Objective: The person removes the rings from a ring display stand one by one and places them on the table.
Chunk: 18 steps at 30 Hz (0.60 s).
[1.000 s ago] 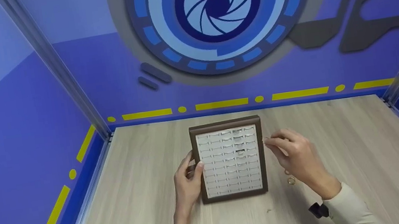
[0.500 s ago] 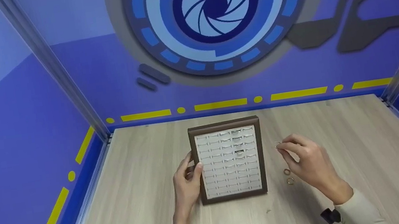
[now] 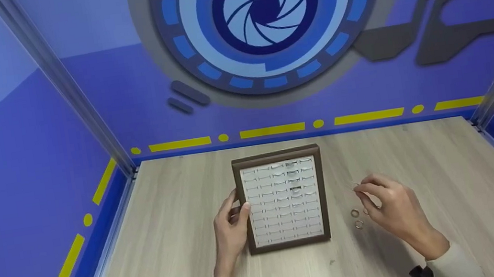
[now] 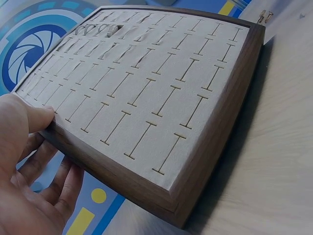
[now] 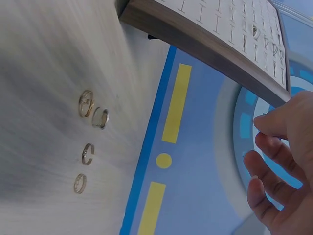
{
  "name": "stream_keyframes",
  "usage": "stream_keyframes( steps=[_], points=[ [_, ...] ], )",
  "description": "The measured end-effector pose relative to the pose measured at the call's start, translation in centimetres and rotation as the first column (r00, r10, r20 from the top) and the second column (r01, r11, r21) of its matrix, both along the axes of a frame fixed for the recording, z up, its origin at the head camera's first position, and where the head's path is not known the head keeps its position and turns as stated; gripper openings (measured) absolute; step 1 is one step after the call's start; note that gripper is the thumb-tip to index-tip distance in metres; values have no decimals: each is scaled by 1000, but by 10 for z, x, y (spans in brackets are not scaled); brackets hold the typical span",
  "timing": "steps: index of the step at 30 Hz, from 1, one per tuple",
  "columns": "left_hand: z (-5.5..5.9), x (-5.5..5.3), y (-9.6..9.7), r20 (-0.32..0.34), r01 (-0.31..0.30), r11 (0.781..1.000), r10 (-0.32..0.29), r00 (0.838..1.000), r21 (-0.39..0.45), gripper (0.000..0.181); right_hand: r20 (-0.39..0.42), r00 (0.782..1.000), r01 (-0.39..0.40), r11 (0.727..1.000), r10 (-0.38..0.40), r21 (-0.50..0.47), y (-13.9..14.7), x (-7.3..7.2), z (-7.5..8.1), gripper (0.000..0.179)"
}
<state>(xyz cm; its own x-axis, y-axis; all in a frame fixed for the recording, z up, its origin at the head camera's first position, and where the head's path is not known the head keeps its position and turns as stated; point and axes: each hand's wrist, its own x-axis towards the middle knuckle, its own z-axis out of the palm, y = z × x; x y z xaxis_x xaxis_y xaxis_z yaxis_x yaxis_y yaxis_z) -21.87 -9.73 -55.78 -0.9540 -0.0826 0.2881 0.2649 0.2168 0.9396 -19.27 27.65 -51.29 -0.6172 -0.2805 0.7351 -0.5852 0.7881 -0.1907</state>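
Note:
My left hand [image 3: 231,232] grips the left edge of a brown-framed ring display board [image 3: 288,247], thumb on its front and fingers behind. The board stands tilted up on the table, its pale face lined with rows of slots. A few rings sit in slots near the upper right, among them a dark ring [image 3: 295,189]. To the right of the board, my right hand [image 3: 397,209] pinches a thin ring [image 3: 354,185] between thumb and forefinger, mostly hidden by the fingertips. In the right wrist view that hand [image 5: 288,161] has its other fingers loosely bent.
Several loose rings lie on the wooden table [image 3: 167,227] right of the board, among them a gold ring [image 3: 359,224], and in the right wrist view a wide ring [image 5: 100,118] and an open-banded ring [image 5: 88,154]. Blue printed panels [image 3: 207,129] wall the table's back and sides.
My right hand has drawn away from the board's right edge, moving right and toward me with the thin ring, uncovering loose rings on the table. The left hand keeps its hold on the board.

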Motion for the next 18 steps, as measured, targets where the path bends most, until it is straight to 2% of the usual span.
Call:
stream_keyframes(
  steps=[4,10,18],
  points=[
    [-1,0,0,-4,-1,1000,1,1000,-4,55,12,1000,11,1000,-11,-11,4,3,-5,19],
    [0,0,0,0,2,1000,-2,1000,-6,55,27,999,31,1000,-31,3,10,7,-12,29],
    [1,0,1,5,4,1000,-4,1000,8,55,93,994,53,999,-54,13,17,13,-25,30]
  ],
)
